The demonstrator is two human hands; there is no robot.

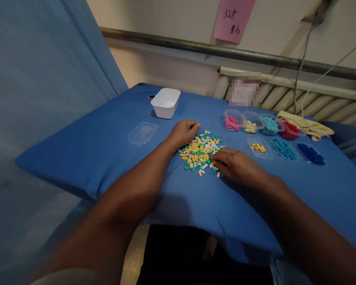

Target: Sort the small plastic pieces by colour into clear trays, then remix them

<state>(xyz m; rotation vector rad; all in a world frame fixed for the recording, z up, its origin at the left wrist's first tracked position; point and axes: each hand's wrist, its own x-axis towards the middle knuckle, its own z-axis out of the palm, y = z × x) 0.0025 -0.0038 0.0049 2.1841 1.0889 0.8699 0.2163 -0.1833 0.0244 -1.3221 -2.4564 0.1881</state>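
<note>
A spread pile of small yellow, green and white block-like pieces (200, 152) lies on the blue cloth. At its upper left edge rests my left hand (184, 133), fingers curled in and thumb against them; whatever they may hold is hidden. My right hand (235, 163) reaches in from the right with its fingertips together among the pieces. A piece between those fingertips cannot be made out. Right of the pile, a shallow clear tray (266, 155) holds a few yellow-orange pieces.
Clear tubs of pink (231, 123), pale yellow (250, 126), turquoise (269, 125) and red pieces (290, 130) line the back right. Trays of blue (284, 149) and dark blue pieces (311, 154) stand before them. A white bin (166, 103), clear lid (142, 133) and yellow cloth (308, 126) are also there.
</note>
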